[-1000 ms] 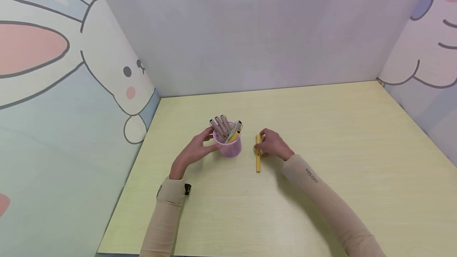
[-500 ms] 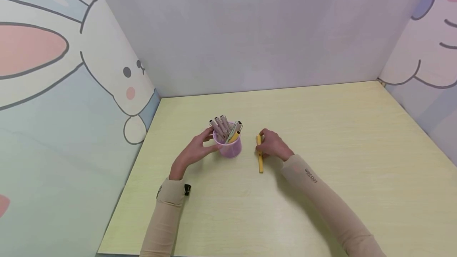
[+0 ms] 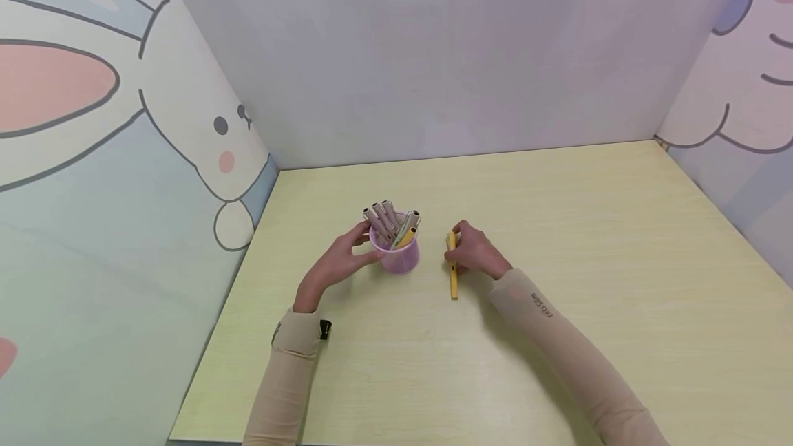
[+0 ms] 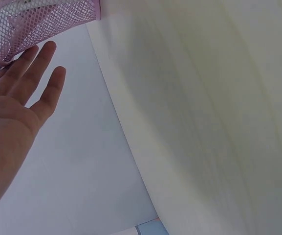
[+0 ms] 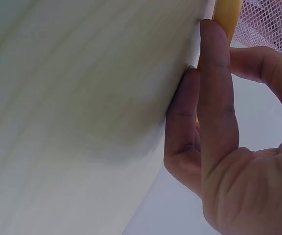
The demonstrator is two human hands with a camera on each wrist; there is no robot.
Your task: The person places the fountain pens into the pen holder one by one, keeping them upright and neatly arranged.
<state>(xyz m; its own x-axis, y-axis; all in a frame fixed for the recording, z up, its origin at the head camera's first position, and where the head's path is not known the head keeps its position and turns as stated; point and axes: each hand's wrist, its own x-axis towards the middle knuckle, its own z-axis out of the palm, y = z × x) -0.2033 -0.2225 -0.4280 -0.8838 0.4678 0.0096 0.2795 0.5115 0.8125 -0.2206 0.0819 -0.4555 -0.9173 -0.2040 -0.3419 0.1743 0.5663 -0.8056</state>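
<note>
A pink mesh pen holder (image 3: pixel 400 261) stands on the table with several grey pens (image 3: pixel 381 217), a light green one and a yellow one leaning in it. My left hand (image 3: pixel 339 260) holds its left side, thumb in front and fingers behind; in the left wrist view the fingers (image 4: pixel 26 73) lie against the mesh. To the right of the holder, my right hand (image 3: pixel 476 251) pinches a yellow pen (image 3: pixel 454 284) near its far end. In the right wrist view that yellow pen (image 5: pixel 227 17) sits between thumb and fingers, low by the tabletop.
A small black object (image 3: pixel 325 329) shows beside the left cuff. The pale wooden table (image 3: pixel 588 226) meets a grey wall (image 3: pixel 464 54) at the back. Walls with cartoon animals (image 3: pixel 186 122) stand at both sides.
The yellow pen has shifted slightly right and tilted a little, its near end moving rightward in my right hand. My left hand and the pen holder stay put.
</note>
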